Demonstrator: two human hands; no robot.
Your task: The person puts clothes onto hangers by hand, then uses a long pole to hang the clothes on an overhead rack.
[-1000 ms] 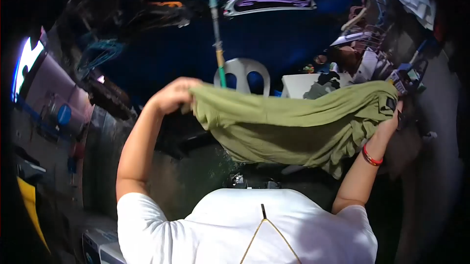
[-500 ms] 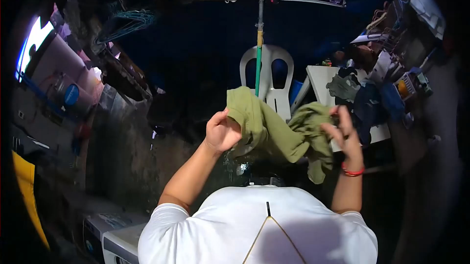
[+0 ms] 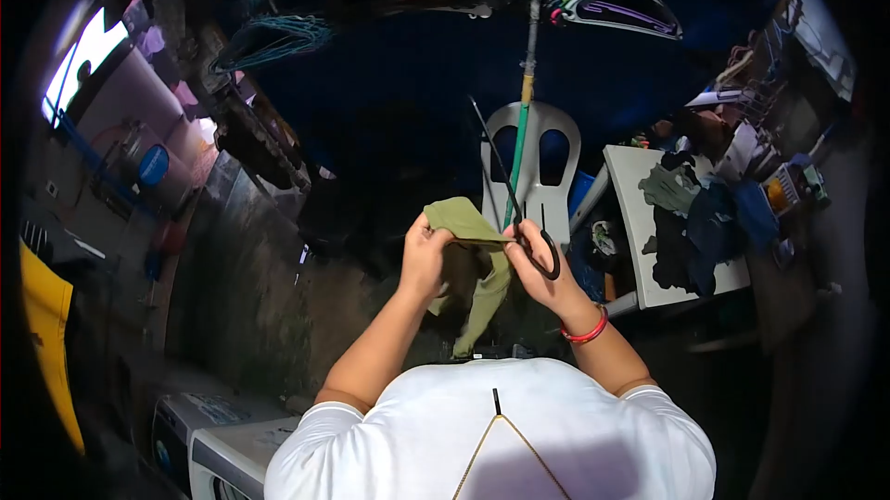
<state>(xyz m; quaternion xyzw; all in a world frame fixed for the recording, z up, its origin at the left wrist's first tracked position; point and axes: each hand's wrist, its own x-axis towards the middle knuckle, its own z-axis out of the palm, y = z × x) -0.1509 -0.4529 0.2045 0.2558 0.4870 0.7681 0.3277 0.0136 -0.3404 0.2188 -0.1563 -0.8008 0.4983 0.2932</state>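
Note:
An olive-green garment (image 3: 461, 218) hangs between my two hands in front of my chest, its lower folds dangling; I cannot make out what kind of garment it is. My left hand (image 3: 425, 254) pinches its edge on the left. On the other side, my right hand (image 3: 545, 268), with a red band at the wrist, grips the garment's right edge. That same hand also holds a thin black clothes hanger (image 3: 506, 171), seen nearly edge-on, its curved hook below and its long arm pointing up.
A white plastic chair (image 3: 556, 129) stands ahead behind a green-and-grey pole (image 3: 520, 143). To the right, a white table (image 3: 632, 199) bears dark clothes (image 3: 691, 231). Purple and white hangers (image 3: 630, 4) hang overhead, and a white machine (image 3: 241, 444) is at lower left.
My right hand has moved left, close to my left hand, and now grips the garment's edge with the black hanger showing clearly. The garment is drawn narrower, and the view has shifted.

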